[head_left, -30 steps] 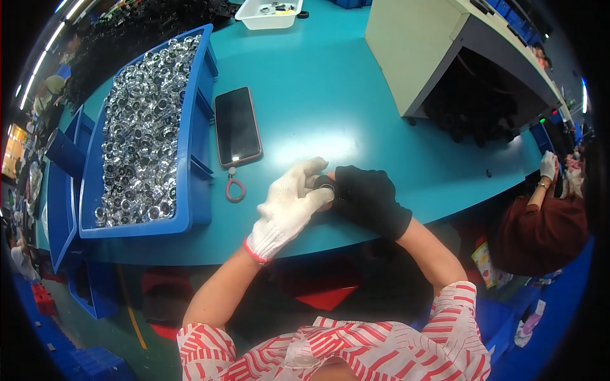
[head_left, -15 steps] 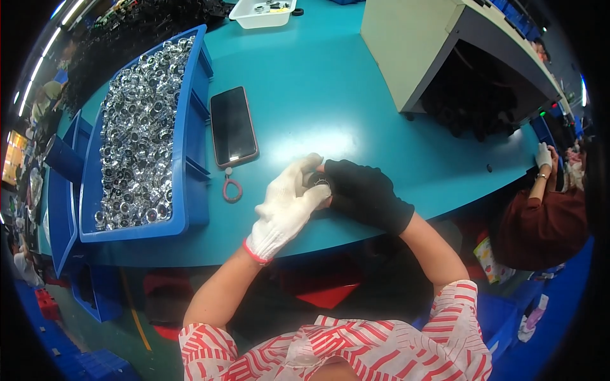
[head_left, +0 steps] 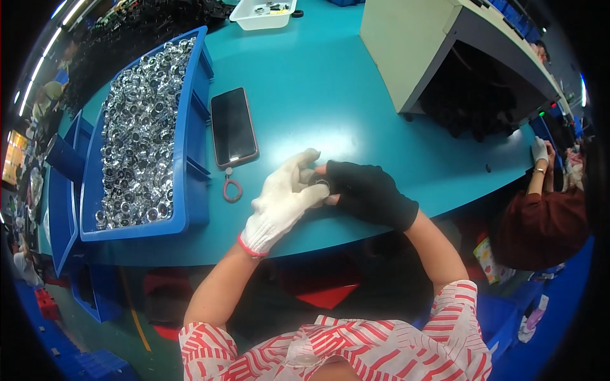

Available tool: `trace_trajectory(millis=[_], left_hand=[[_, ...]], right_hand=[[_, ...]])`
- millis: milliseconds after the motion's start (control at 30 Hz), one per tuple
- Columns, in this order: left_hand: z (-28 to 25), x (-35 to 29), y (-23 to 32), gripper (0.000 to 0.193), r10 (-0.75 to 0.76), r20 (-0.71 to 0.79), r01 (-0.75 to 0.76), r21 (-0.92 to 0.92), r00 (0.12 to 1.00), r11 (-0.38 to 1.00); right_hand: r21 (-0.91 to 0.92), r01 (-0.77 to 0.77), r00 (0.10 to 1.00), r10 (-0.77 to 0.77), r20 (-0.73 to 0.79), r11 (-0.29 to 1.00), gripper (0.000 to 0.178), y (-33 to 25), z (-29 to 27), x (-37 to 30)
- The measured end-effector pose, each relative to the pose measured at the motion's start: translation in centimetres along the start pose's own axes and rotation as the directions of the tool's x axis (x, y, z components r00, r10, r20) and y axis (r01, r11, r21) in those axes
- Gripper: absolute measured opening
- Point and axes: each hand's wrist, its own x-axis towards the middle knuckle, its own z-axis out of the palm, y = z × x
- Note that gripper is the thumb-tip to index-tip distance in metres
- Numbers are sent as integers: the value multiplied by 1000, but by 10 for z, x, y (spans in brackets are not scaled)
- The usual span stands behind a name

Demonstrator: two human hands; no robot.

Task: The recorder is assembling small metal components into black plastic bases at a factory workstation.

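Together, both hands meet over the near edge of the teal table [head_left: 330, 95], just in front of the person's chest. The left hand [head_left: 283, 200], in a white knit glove with a red cuff, comes in from the lower left with its forearm bare; its fingers [head_left: 298, 166] are spread and slant up toward the right, and its thumb lies against the other hand. The right hand [head_left: 368, 193], in a black glove, rests on the table with its wrist bent inward and its fingers curled toward the left hand. Between the two sits a small ring-shaped metal part [head_left: 321, 184], pinched at the fingertips where the gloves touch; which hand bears most of the hold I cannot tell, as the fingers cover much of it.

Left of the hands, well apart from them, stands a long blue bin [head_left: 190, 127] heaped with shiny metal parts [head_left: 136, 127]. Between that bin and the hands lies a dark phone [head_left: 233, 126], face up, with a small looped strap [head_left: 231, 188] at its near end. Beyond the hands, to the right, a beige machine housing [head_left: 413, 44] stands on the table. Far beyond, a white tray [head_left: 264, 16] holds a few small pieces. At the table's right end another person's gloved hand [head_left: 540, 149] rests on the edge. More blue bins [head_left: 60, 190] stand left of the long bin.
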Motion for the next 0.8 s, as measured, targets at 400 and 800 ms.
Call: trace_trajectory(millis=[400,800], left_hand=[[5,0,-3,58,31,-47,-30,21,998,999],[-3,-2,-2,45,42,4,-39,-269,999,962]], right_hand=[[-290,131,979,-169,-112,948,43,7,13,0],[-41,-5,996,1,-88,999,47,3,4,-1]])
